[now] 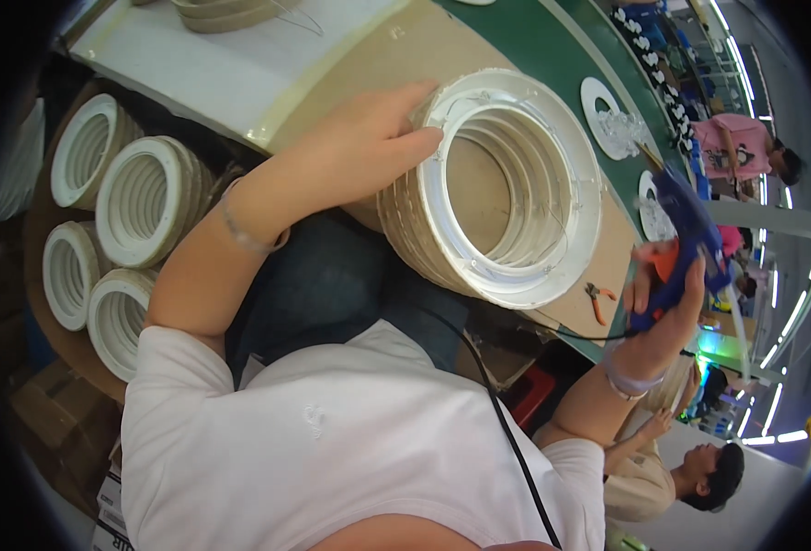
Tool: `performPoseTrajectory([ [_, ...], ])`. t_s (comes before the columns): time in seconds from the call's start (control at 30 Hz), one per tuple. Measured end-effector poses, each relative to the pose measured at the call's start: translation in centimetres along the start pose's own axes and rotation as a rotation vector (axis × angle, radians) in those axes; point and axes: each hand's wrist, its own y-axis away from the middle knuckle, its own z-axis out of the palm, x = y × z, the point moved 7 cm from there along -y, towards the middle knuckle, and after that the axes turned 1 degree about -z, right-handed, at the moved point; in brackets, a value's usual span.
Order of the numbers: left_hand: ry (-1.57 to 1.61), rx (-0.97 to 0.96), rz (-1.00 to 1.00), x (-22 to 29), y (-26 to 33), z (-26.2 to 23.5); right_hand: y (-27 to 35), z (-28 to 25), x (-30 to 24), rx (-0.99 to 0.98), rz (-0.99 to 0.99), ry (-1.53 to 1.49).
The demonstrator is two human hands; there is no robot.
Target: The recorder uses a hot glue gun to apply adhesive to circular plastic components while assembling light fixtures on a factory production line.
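A stack of white rings point(580, 165) with brownish outer sides stands before me, a round opening through its middle. Thin wires or clear bits lie along the top ring's inner channel. My left hand point(382, 133) grips the stack at its left edge, thumb over the top rim and the other fingers at the far side. In my right hand point(676, 289), to the right of the stack, is a blue glue gun point(686, 216) with an orange trigger. Its nozzle points up and away, apart from the rings, and a pale glue stick comes out of its back.
Orange-handled cutters point(598, 301) lie on the cardboard point(350, 83) covering the bench. White discs with clear pieces point(617, 119) rest on the green surface point(516, 41). More ring stacks point(135, 202) fill a round container at left. A black cord point(493, 386) crosses my body. Co-workers point(653, 477) are at right.
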Motion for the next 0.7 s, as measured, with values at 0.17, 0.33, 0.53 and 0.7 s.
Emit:
performPoseTrajectory([
  [0.17, -0.111, 0.141, 0.234, 0.3, -0.2, -0.5, 2.5, -4.6, 1.0, -0.017, -0.088, -0.247],
  [0.33, -0.098, 0.132, 0.166, 2.8, -0.6, -1.8, 4.6, -6.9, 0.9, -0.012, -0.16, -0.377],
  [0.53, -0.089, 0.17, 0.203, 6.0, -2.0, -6.8, 5.0, -8.4, 0.3, 0.146, -0.274, -0.507],
  [0.7, -0.247, 0.375, 0.271, 12.0, -0.8, -14.7, 5.3, -8.6, 0.5, 0.134, -0.304, -0.504],
])
